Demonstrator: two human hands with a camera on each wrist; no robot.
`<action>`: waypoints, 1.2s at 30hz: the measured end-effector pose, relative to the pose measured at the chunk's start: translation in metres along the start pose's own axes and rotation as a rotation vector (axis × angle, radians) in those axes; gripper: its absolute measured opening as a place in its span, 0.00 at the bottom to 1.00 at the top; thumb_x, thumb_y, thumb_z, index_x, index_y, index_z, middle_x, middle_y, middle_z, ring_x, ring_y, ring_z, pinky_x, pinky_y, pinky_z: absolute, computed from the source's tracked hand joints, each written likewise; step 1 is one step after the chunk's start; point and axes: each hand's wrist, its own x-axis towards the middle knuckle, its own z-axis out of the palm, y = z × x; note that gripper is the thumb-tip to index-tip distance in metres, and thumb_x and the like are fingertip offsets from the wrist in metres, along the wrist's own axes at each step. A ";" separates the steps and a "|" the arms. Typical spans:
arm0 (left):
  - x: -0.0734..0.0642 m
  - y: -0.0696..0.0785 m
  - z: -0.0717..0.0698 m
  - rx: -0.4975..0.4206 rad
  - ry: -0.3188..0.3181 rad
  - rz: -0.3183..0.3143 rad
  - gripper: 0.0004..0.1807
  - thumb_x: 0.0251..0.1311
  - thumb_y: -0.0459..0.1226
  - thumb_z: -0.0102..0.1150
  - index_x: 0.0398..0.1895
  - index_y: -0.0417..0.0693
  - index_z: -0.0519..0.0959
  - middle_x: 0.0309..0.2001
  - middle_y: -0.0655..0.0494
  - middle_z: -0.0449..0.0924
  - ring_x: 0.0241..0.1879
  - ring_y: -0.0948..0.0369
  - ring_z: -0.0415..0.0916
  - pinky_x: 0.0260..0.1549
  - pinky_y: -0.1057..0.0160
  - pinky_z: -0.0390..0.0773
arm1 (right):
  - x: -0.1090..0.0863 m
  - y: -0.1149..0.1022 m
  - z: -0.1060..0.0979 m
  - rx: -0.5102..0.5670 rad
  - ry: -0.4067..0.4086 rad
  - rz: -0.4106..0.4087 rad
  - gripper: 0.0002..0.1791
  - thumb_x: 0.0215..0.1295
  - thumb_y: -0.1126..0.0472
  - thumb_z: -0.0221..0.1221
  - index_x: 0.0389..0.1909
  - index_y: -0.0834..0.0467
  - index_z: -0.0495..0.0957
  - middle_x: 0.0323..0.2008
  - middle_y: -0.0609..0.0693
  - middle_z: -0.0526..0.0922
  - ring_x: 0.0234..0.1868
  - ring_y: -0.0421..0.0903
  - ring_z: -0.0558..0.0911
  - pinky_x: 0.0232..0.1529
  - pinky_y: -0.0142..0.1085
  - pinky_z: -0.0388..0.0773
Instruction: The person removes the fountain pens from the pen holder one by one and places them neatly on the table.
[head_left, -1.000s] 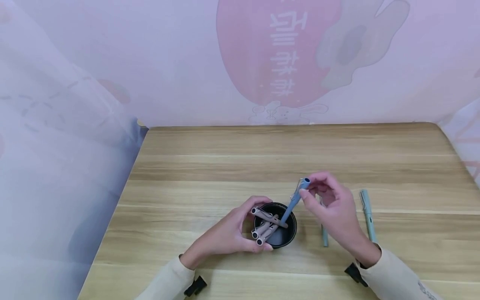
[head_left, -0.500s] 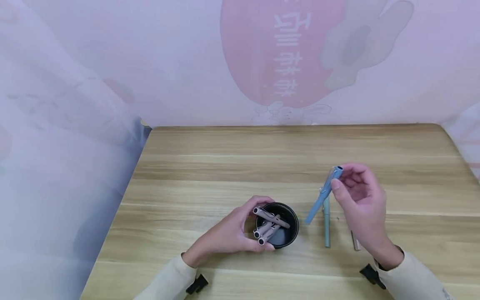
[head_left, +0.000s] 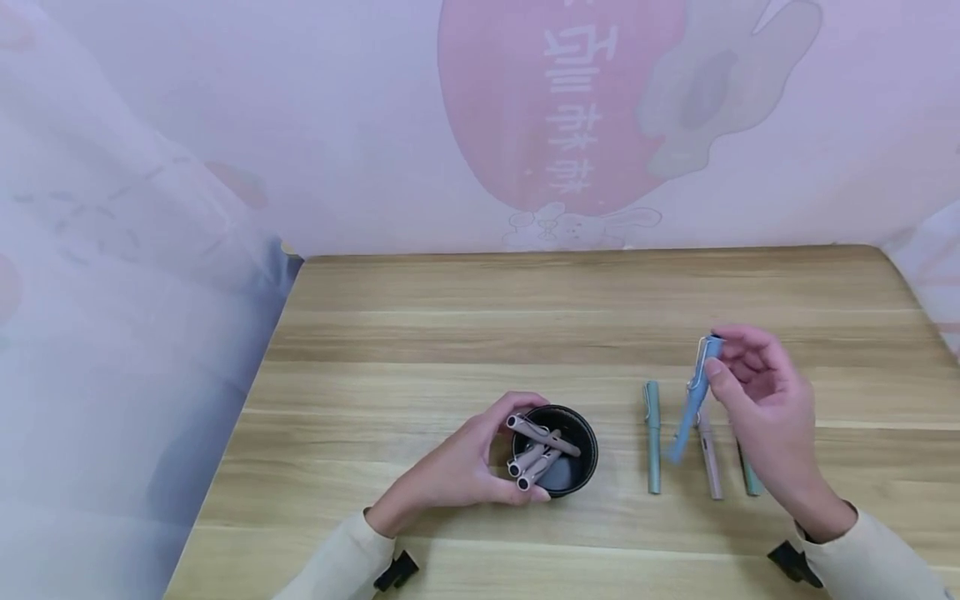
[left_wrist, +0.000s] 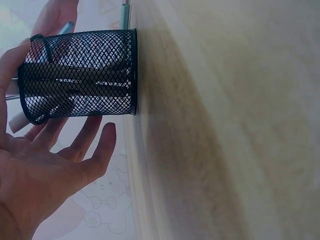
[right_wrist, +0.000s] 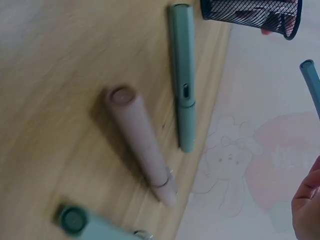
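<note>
My left hand holds a black mesh pen cup standing upright on the table, fingers and thumb spread around its side. Three taupe pens lean inside it, caps over the rim towards that hand. In my right hand a blue pen is pinched near its top between thumb and fingers, slanting down above the table. Below and beside it lie a green pen, a pinkish-taupe pen and a second green pen, the last partly hidden by the right hand.
The wood-grain table runs back to a pale printed backdrop. More of this cloth hangs along the left side. Black straps sit at both sleeve cuffs.
The right hand has lifted the blue pen out of the cup and carried it right, over the pens on the table. My left hand stays on the cup.
</note>
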 end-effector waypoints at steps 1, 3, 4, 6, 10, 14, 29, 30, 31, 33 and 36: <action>0.000 0.000 0.000 0.001 0.001 0.000 0.50 0.57 0.46 0.86 0.79 0.71 0.64 0.65 0.61 0.83 0.59 0.60 0.80 0.68 0.49 0.73 | 0.000 0.000 -0.004 -0.028 0.005 0.022 0.19 0.72 0.82 0.59 0.62 0.75 0.77 0.42 0.55 0.84 0.38 0.43 0.85 0.42 0.26 0.83; 0.000 0.000 0.000 0.003 0.005 -0.007 0.50 0.56 0.47 0.86 0.78 0.72 0.64 0.64 0.62 0.83 0.58 0.60 0.81 0.67 0.48 0.73 | 0.000 -0.001 -0.011 -0.094 0.013 0.052 0.19 0.73 0.80 0.60 0.63 0.72 0.79 0.42 0.53 0.83 0.39 0.42 0.85 0.42 0.25 0.82; 0.000 0.000 0.001 0.004 0.006 -0.011 0.50 0.57 0.47 0.86 0.78 0.73 0.65 0.64 0.62 0.83 0.58 0.60 0.81 0.66 0.48 0.73 | 0.000 -0.001 -0.015 -0.114 0.017 0.060 0.20 0.73 0.80 0.60 0.63 0.72 0.79 0.42 0.53 0.83 0.39 0.42 0.85 0.43 0.24 0.82; 0.001 0.000 0.001 0.002 0.007 -0.015 0.49 0.57 0.48 0.86 0.78 0.73 0.65 0.64 0.63 0.83 0.58 0.60 0.81 0.66 0.47 0.74 | 0.001 -0.001 -0.022 -0.183 0.028 0.072 0.20 0.73 0.79 0.61 0.63 0.71 0.80 0.42 0.52 0.84 0.40 0.41 0.85 0.44 0.23 0.81; 0.001 -0.001 0.001 0.007 0.007 -0.017 0.49 0.57 0.49 0.85 0.78 0.74 0.65 0.65 0.62 0.82 0.57 0.60 0.81 0.65 0.47 0.75 | 0.001 0.002 -0.035 -0.296 0.043 0.116 0.19 0.74 0.78 0.62 0.63 0.69 0.81 0.41 0.49 0.85 0.41 0.38 0.86 0.44 0.22 0.81; 0.000 -0.001 0.001 0.010 0.008 -0.014 0.49 0.57 0.49 0.85 0.78 0.74 0.65 0.64 0.62 0.83 0.56 0.60 0.81 0.65 0.48 0.75 | 0.001 0.007 -0.050 -0.415 0.033 0.157 0.19 0.75 0.75 0.63 0.63 0.66 0.82 0.41 0.45 0.85 0.41 0.35 0.86 0.41 0.21 0.80; 0.002 0.000 0.002 -0.010 0.000 -0.002 0.48 0.58 0.46 0.85 0.78 0.73 0.65 0.64 0.62 0.83 0.57 0.59 0.82 0.66 0.48 0.74 | 0.004 0.013 -0.101 -0.567 -0.148 0.348 0.15 0.78 0.67 0.65 0.57 0.46 0.84 0.39 0.35 0.86 0.37 0.30 0.86 0.34 0.23 0.77; 0.002 0.000 0.002 -0.015 0.001 -0.003 0.48 0.58 0.46 0.85 0.78 0.73 0.65 0.64 0.62 0.83 0.57 0.59 0.82 0.66 0.48 0.74 | 0.004 0.013 -0.103 -0.578 -0.159 0.362 0.15 0.78 0.67 0.65 0.57 0.46 0.84 0.38 0.35 0.86 0.36 0.30 0.86 0.34 0.24 0.77; 0.002 0.000 0.002 -0.017 0.000 -0.007 0.48 0.58 0.46 0.85 0.78 0.73 0.65 0.64 0.62 0.83 0.57 0.59 0.82 0.66 0.48 0.74 | 0.005 0.014 -0.106 -0.587 -0.167 0.373 0.14 0.78 0.66 0.65 0.56 0.45 0.84 0.38 0.35 0.86 0.36 0.30 0.86 0.34 0.24 0.77; 0.001 0.001 0.001 -0.020 0.000 -0.013 0.48 0.58 0.46 0.85 0.78 0.73 0.65 0.64 0.62 0.83 0.56 0.59 0.83 0.66 0.48 0.74 | 0.005 0.016 -0.109 -0.621 -0.186 0.393 0.12 0.79 0.64 0.65 0.56 0.47 0.84 0.37 0.34 0.86 0.37 0.29 0.85 0.35 0.24 0.78; 0.001 0.000 0.002 -0.022 0.001 -0.017 0.48 0.58 0.46 0.85 0.78 0.74 0.65 0.63 0.63 0.83 0.55 0.59 0.83 0.66 0.48 0.74 | 0.007 0.020 -0.115 -0.695 -0.217 0.403 0.12 0.79 0.62 0.65 0.59 0.58 0.82 0.37 0.33 0.85 0.37 0.28 0.84 0.35 0.25 0.78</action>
